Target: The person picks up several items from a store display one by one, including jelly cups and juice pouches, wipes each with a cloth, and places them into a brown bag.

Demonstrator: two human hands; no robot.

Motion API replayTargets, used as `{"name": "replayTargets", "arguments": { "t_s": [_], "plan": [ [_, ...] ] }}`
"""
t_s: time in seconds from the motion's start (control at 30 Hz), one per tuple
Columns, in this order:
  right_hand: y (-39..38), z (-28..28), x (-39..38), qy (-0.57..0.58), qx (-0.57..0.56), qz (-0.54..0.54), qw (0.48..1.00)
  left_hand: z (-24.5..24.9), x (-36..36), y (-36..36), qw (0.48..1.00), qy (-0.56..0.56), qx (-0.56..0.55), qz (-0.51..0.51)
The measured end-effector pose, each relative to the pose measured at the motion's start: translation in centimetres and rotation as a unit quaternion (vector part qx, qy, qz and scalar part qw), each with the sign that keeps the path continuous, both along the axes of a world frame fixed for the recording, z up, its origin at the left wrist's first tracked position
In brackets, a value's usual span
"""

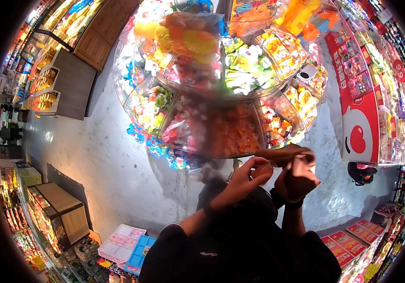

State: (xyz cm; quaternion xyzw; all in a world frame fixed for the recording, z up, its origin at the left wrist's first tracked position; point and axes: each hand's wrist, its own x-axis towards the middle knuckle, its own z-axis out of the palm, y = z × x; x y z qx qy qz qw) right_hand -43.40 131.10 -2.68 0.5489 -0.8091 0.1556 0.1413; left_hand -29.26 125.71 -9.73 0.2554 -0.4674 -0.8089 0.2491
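Observation:
My left hand [245,183] is closed, thumb and fingers pinching a small brownish candy in clear wrapping [264,170]. Close beside it on the right, my right hand [298,178] is curled, partly in shadow, with bright light on its fingertips. A long, smooth brown shape [280,153] stretches left from the top of this hand; I cannot tell whether the hand grips it. Both hands are in front of my body, just short of the near rim of a round candy display [240,154]. Its nearest bin holds orange-brown wrapped pieces [240,129].
Other bins hold green-and-white packets [247,66] and orange packets [285,54]. Blurred orange and yellow shapes [183,37] hang over the display. A red-and-white shelf unit [360,137] stands right, a wooden-topped stand [58,198] left. Blue and white trays [139,252] are at lower left.

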Motion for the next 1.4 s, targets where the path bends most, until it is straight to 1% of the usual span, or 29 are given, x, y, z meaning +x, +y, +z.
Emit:
{"name": "replayTargets", "arguments": {
  "t_s": [0.03,0.07,0.1,0.13,0.17,0.2,0.3,0.33,0.43,0.47,0.53,0.57,0.63,0.7,0.77,0.87,0.97,1.07,1.13,1.17,1.2,1.23,1.27,1.3,1.33,1.4],
  "plan": [
    [-0.3,-0.3,-0.3,-0.003,-0.025,-0.026,0.999,-0.3,0.0,-0.3,1.0,-0.024,-0.011,-0.003],
    [-0.4,-0.7,-0.7,-0.239,-0.049,-0.075,0.967,-0.8,-0.2,-0.5,1.0,-0.013,0.008,0.012],
    [-0.7,-0.9,-0.9,-0.436,-0.112,-0.151,0.88,-1.7,-0.5,-0.6,0.999,-0.003,0.027,0.026],
    [-1.3,-0.8,-1.3,-0.637,-0.225,-0.168,0.718,-2.7,-0.7,-0.7,0.998,0.007,0.046,0.042],
    [-1.5,-1.7,-2.1,-0.739,-0.284,-0.128,0.597,-3.8,-0.9,-1.0,0.997,-0.013,0.04,0.059],
    [-1.8,-2.3,-2.8,-0.817,-0.335,-0.103,0.457,-5.1,-1.3,-1.3,0.996,-0.033,0.035,0.077],
    [-2.4,-2.4,-2.0,-0.767,-0.379,0.052,0.516,-8.7,-1.8,-1.9,0.989,-0.079,0.034,0.121],
    [-2.7,-2.2,-2.6,-0.779,-0.371,0.057,0.503,-9.8,-1.9,-2.2,0.986,-0.092,0.033,0.137],
    [-3.6,-2.4,-4.7,-0.845,-0.289,0.139,0.429,-12.4,-2.1,-3.0,0.964,-0.191,-0.065,0.172],
    [-3.7,-3.2,-5.4,-0.834,-0.313,0.084,0.447,-14.0,-2.3,-3.1,0.959,-0.209,-0.063,0.181],
    [-5.0,-3.0,-7.0,-0.878,-0.237,0.161,0.383,-17.6,-2.8,-3.2,0.947,-0.244,-0.059,0.198],
    [-5.7,-2.7,-8.0,-0.894,-0.197,0.2,0.348,-19.1,-3.1,-3.5,0.936,-0.278,-0.089,0.199],
    [-7.3,-1.9,-8.6,-0.892,-0.233,0.077,0.378,-21.5,-3.5,-3.7,0.905,-0.346,-0.142,0.201],
    [-8.1,-1.8,-10.4,-0.898,-0.236,0.008,0.371,-23.1,-4.0,-3.8,0.87,-0.407,-0.185,0.21],
    [-8.4,-2.5,-13.2,-0.919,-0.215,0.0,0.33,-24.1,-4.9,-4.1,0.831,-0.456,-0.222,0.228],
    [-8.3,-4.2,-17.4,-0.938,-0.112,0.082,0.317,-25.5,-6.3,-4.5,0.772,-0.519,-0.266,0.253],
    [-8.7,-6.0,-20.3,-0.942,-0.098,0.03,0.319,-26.6,-7.7,-5.2,0.722,-0.568,-0.295,0.264],
    [-8.6,-5.1,-21.0,-0.904,-0.112,0.015,0.411,-27.5,-8.5,-6.6,0.666,-0.617,-0.313,0.278],
    [-7.9,-5.7,-22.5,-0.914,-0.093,0.017,0.393,-28.5,-8.9,-7.5,0.615,-0.656,-0.32,0.299],
    [-7.8,-5.8,-23.2,-0.919,-0.086,0.021,0.385,-29.2,-9.0,-7.9,0.58,-0.679,-0.322,0.315],
    [-7.8,-5.6,-23.3,-0.84,-0.07,0.061,0.535,-29.9,-9.0,-8.3,0.545,-0.698,-0.322,0.335],
    [-7.7,-5.2,-23.1,-0.734,-0.053,0.1,0.669,-30.5,-9.1,-8.7,0.509,-0.716,-0.321,0.354],
    [-7.6,-5.0,-23.4,-0.659,-0.03,0.131,0.74,-31.0,-9.0,-9.2,0.484,-0.729,-0.317,0.365],
    [-7.5,-4.8,-23.6,-0.574,-0.013,0.156,0.804,-31.5,-8.9,-9.6,0.471,-0.737,-0.312,0.371],
    [-7.2,-5.0,-23.9,-0.54,0.009,0.172,0.824,-32.0,-8.6,-9.7,0.469,-0.742,-0.306,0.368],
    [-7.1,-5.6,-24.6,-0.693,0.011,0.174,0.699,-31.8,-7.8,-9.5,0.504,-0.741,-0.297,0.33]
  ]
}}
